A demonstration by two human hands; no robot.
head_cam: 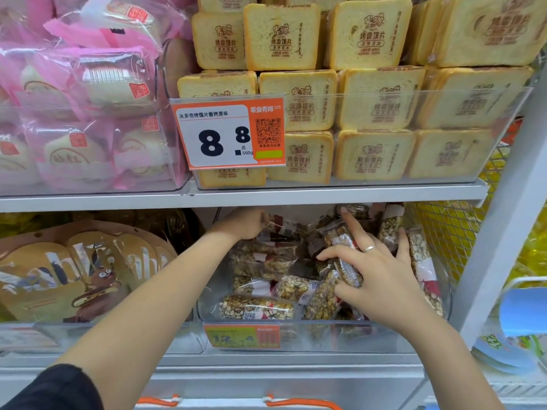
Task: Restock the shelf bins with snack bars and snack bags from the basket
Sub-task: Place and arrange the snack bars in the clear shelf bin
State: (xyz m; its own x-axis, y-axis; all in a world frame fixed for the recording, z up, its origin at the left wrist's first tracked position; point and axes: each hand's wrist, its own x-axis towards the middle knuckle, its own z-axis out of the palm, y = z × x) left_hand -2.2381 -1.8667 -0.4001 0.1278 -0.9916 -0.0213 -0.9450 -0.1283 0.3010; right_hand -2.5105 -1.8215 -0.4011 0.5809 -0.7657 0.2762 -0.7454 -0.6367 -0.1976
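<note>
Two hands reach into the clear bin [325, 329] on the lower shelf, which is full of snack bars [257, 307] in see-through wrappers. The right hand [381, 279] has its fingers [352, 229] spread wide, with the thumb curled round one nutty bar [344, 261] that lies on top of the pile. The left hand [245, 223] is far back in the bin, and its fingers seem to grip another bar [281, 226], but they are mostly hidden. An orange price tag [242, 335] sits on the bin's front. Toast-shaped packs [376, 105] fill the bin above.
</note>
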